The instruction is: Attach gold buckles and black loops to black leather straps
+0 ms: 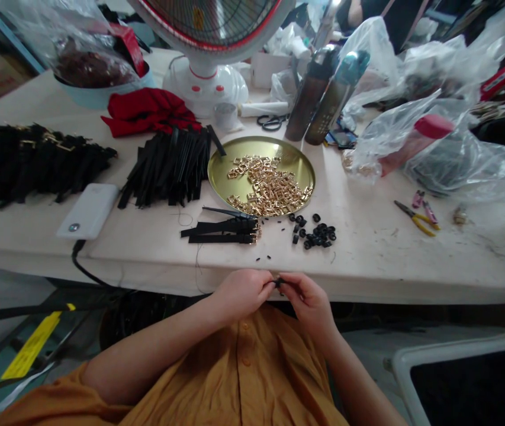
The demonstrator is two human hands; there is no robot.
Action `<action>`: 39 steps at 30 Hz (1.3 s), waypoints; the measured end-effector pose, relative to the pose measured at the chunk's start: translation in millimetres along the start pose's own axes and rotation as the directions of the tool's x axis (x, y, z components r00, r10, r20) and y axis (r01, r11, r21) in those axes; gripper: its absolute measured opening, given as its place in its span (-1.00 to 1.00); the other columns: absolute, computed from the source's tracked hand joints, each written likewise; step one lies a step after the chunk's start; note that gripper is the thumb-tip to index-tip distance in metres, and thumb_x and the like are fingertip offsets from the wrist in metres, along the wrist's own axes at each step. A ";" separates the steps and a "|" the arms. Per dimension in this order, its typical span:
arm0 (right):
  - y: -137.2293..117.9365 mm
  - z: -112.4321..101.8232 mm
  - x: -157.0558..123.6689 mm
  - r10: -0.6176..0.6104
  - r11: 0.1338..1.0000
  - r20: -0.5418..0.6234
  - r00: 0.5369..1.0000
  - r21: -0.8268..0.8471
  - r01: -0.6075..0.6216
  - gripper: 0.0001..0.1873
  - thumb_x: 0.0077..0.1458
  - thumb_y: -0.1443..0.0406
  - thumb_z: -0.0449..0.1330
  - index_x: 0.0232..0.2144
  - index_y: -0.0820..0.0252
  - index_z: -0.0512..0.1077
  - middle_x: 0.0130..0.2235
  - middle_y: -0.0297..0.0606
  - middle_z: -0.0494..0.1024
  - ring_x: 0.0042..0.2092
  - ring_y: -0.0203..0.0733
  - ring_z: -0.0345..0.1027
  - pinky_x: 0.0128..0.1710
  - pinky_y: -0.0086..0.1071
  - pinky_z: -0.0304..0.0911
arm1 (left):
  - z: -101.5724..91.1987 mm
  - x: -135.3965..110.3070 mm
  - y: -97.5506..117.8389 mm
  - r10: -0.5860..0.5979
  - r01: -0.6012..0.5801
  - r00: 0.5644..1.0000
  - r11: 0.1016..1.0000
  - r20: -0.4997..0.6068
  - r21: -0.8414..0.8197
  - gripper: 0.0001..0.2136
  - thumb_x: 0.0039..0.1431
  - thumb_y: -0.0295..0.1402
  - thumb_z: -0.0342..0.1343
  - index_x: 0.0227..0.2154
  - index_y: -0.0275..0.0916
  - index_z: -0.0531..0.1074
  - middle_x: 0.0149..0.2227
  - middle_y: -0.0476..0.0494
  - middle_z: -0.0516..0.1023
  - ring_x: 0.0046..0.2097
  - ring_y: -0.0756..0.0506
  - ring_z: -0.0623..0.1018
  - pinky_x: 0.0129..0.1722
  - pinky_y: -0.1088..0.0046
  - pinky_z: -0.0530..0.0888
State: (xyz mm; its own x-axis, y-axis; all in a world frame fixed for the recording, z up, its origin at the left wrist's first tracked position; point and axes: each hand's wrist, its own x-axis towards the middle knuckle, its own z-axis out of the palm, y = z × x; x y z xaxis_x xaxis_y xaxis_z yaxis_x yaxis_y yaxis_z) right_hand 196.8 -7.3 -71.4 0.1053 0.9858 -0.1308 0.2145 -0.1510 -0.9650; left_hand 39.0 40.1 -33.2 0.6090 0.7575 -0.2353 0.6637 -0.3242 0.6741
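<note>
My left hand (242, 291) and my right hand (306, 297) meet at the table's front edge, both pinched on a small black piece (279, 282) held between their fingertips. Just beyond them lie a few finished black straps with gold buckles (223, 230) and a scatter of small black loops (317, 232). A round gold tray (299, 163) holds several gold buckles (266, 188). A bundle of plain black straps (167, 168) lies left of the tray.
A large pile of black straps (25, 160) and a white power bank (87, 210) lie at left. A fan (210, 53), red cloth (148, 110), two bottles (323, 97), scissors (271, 122), plastic bags (438, 148) and yellow-handled pliers (416, 218) stand farther back and right.
</note>
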 end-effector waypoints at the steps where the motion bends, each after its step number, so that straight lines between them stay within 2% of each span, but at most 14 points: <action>1: -1.5 -0.3 0.1 0.008 1.000 0.013 1.000 0.004 -0.008 -0.81 -0.09 0.24 0.20 -0.35 0.13 0.44 -0.37 -0.30 0.50 -0.33 -0.21 0.37 -0.28 -0.31 0.27 | 0.0 0.2 1.0 0.003 -0.003 1.000 1.000 0.002 -0.019 -0.75 0.14 -0.33 -0.15 -0.49 -0.27 0.39 -0.47 -0.10 0.47 -0.43 -0.05 0.41 -0.47 0.50 0.20; 6: -10.3 -5.3 4.3 0.187 0.953 0.168 0.968 0.208 -0.220 -0.79 -0.11 0.20 0.21 -0.38 0.18 0.42 -0.50 -0.38 0.42 -0.45 -0.31 0.27 -0.40 -0.41 0.21 | -4.0 -3.5 2.6 -0.001 0.004 1.000 0.984 0.017 -0.181 -0.75 0.15 -0.32 -0.17 -0.44 -0.26 0.40 -0.45 -0.06 0.47 -0.40 -0.03 0.42 -0.43 0.52 0.25; 10: -7.2 -6.6 7.2 0.235 0.923 0.143 0.961 0.278 -0.267 -0.82 -0.11 0.20 0.22 -0.46 0.19 0.41 -0.55 -0.43 0.34 -0.49 -0.38 0.16 -0.45 -0.48 0.11 | -7.2 -11.5 -3.3 0.009 0.034 0.991 0.944 0.131 -0.328 -0.73 0.12 -0.36 -0.13 -0.13 -0.24 0.32 -0.43 -0.04 0.48 -0.41 -0.03 0.43 -0.38 0.50 0.31; 12: -4.4 0.4 7.1 0.235 0.909 0.143 0.961 0.319 -0.269 -0.83 -0.10 0.20 0.22 -0.50 0.19 0.39 -0.56 -0.44 0.33 -0.48 -0.38 0.14 -0.45 -0.48 0.09 | -6.6 -13.5 -6.2 0.001 0.038 0.995 0.925 0.102 -0.377 -0.64 0.14 -0.36 -0.17 0.01 -0.25 0.21 -0.35 -0.10 0.49 -0.35 -0.05 0.45 -0.31 0.46 0.33; 16: -4.8 18.8 11.2 0.193 0.899 0.279 0.941 0.334 -0.283 -0.82 -0.09 0.19 0.20 -0.46 0.20 0.41 -0.50 -0.39 0.39 -0.45 -0.34 0.19 -0.42 -0.45 0.12 | -6.2 -11.3 -12.5 -0.051 0.028 0.998 0.884 -0.038 -0.466 -0.55 0.17 -0.26 -0.17 0.11 -0.29 0.09 -0.13 -0.21 0.44 -0.13 -0.12 0.41 -0.13 0.39 0.30; 18: -7.7 17.6 24.7 0.148 0.931 0.318 0.936 0.274 -0.241 -0.77 -0.11 0.16 0.20 -0.40 0.19 0.41 -0.47 -0.36 0.41 -0.44 -0.32 0.22 -0.42 -0.43 0.13 | -9.3 -8.2 -17.6 -0.082 0.039 0.995 0.856 -0.061 -0.516 -0.56 0.16 -0.22 -0.16 0.07 -0.29 0.16 -0.19 -0.18 0.46 -0.15 -0.11 0.41 -0.18 0.41 0.31; 20: -12.0 6.1 51.0 0.091 0.981 0.259 0.962 0.145 -0.132 -0.72 -0.13 0.13 0.19 -0.38 0.19 0.40 -0.46 -0.34 0.42 -0.45 -0.31 0.23 -0.43 -0.42 0.14 | -13.7 -5.0 -23.3 -0.127 0.062 0.988 0.839 -0.084 -0.541 -0.63 0.16 -0.20 -0.16 -0.07 -0.29 0.30 -0.30 -0.12 0.46 -0.22 -0.09 0.40 -0.27 0.46 0.32; 22: -17.8 -10.5 88.1 -0.015 0.998 0.054 0.998 -0.066 0.019 -0.72 -0.09 0.12 0.16 -0.36 0.19 0.38 -0.46 -0.32 0.42 -0.45 -0.29 0.24 -0.42 -0.40 0.15 | -17.2 -2.3 -28.0 -0.176 0.092 0.979 0.831 -0.103 -0.549 -0.68 0.16 -0.20 -0.18 -0.22 -0.29 0.36 -0.40 -0.06 0.43 -0.29 -0.06 0.38 -0.35 0.51 0.30; 23: -21.1 -18.0 108.5 -0.099 0.977 -0.024 0.995 -0.192 0.093 -0.75 -0.05 0.14 0.12 -0.37 0.20 0.37 -0.45 -0.30 0.42 -0.43 -0.27 0.25 -0.40 -0.39 0.16 | -17.9 -1.2 -29.7 -0.196 0.104 0.975 0.827 -0.108 -0.552 -0.70 0.16 -0.20 -0.18 -0.27 -0.28 0.36 -0.43 -0.03 0.41 -0.31 -0.05 0.37 -0.38 0.53 0.28; 25: -28.0 -27.2 146.9 -0.252 0.843 -0.050 0.966 -0.501 0.194 -0.82 0.00 0.20 0.07 -0.41 0.19 0.38 -0.41 -0.27 0.43 -0.41 -0.25 0.26 -0.37 -0.38 0.16 | -17.3 0.2 -31.8 -0.217 0.119 0.970 0.819 -0.112 -0.561 -0.71 0.16 -0.22 -0.19 -0.31 -0.28 0.35 -0.46 0.00 0.36 -0.35 -0.03 0.34 -0.41 0.54 0.26; 28: -35.5 -23.2 186.6 -0.275 0.552 0.120 0.954 -0.793 0.259 -0.86 0.00 0.30 0.06 -0.44 0.17 0.41 -0.34 -0.21 0.44 -0.33 -0.20 0.29 -0.34 -0.37 0.13 | -13.2 0.4 -33.7 -0.217 0.119 0.970 0.822 -0.111 -0.557 -0.73 0.16 -0.23 -0.19 -0.35 -0.28 0.34 -0.48 0.01 0.33 -0.37 -0.02 0.33 -0.41 0.54 0.24; 30: -37.1 -14.6 199.3 -0.208 0.410 0.224 0.952 -0.864 0.293 -0.87 -0.01 0.32 0.08 -0.44 0.17 0.44 -0.32 -0.18 0.45 -0.29 -0.16 0.29 -0.34 -0.37 0.11 | -10.7 -0.4 -35.0 -0.212 0.113 0.970 0.830 -0.121 -0.547 -0.73 0.17 -0.23 -0.19 -0.35 -0.27 0.34 -0.47 0.01 0.34 -0.37 -0.02 0.33 -0.40 0.53 0.23; 32: -36.4 -7.8 205.5 -0.164 0.362 0.260 0.952 -0.881 0.303 -0.88 -0.03 0.32 0.10 -0.46 0.17 0.45 -0.32 -0.16 0.45 -0.29 -0.15 0.29 -0.37 -0.37 0.09 | -9.4 -1.6 -36.3 -0.203 0.106 0.971 0.836 -0.124 -0.538 -0.74 0.17 -0.24 -0.19 -0.36 -0.26 0.34 -0.46 0.01 0.34 -0.38 -0.01 0.33 -0.39 0.53 0.23; 39: -32.4 -8.5 217.7 -0.137 0.453 0.253 0.958 -0.844 0.288 -0.97 -0.13 0.34 0.17 -0.56 0.17 0.41 -0.43 -0.29 0.44 -0.38 -0.25 0.25 -0.41 -0.44 0.04 | -11.1 -5.2 -33.2 -0.210 0.111 0.971 0.823 -0.117 -0.557 -0.74 0.16 -0.24 -0.18 -0.33 -0.26 0.35 -0.51 0.03 0.31 -0.43 0.00 0.30 -0.46 0.56 0.21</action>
State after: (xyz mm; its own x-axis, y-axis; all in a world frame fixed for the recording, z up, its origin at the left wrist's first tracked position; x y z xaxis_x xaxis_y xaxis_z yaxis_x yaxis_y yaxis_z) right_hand 221.1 211.6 -66.7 -0.1743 0.9834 -0.0509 0.9467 0.1531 -0.2832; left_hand 9.1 53.2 -46.6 0.4011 0.8695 -0.2883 0.3724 0.1327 0.9185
